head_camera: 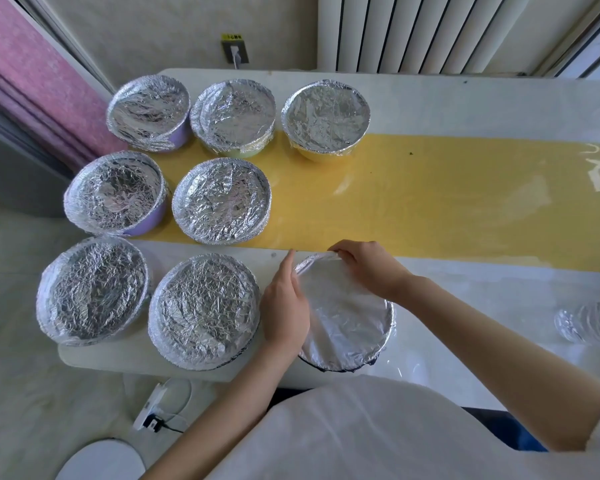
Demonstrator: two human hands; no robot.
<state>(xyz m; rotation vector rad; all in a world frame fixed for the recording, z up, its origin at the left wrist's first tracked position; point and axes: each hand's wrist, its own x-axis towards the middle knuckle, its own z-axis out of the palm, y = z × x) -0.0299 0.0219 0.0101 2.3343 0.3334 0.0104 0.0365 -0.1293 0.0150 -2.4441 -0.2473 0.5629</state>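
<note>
Right hand [371, 268]: fingers pinch crinkled silver foil [347, 317] at dark round bowl's [326, 366] far rim.
Left hand [284, 306]: straight fingers press left rim.

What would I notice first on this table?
Seven shiny foil-covered bowls crowd the left end of the white table, some on a yellow strip. At the near edge, the right hand pinches the foil sheet over an eighth bowl while the left hand rests against its side.
</note>
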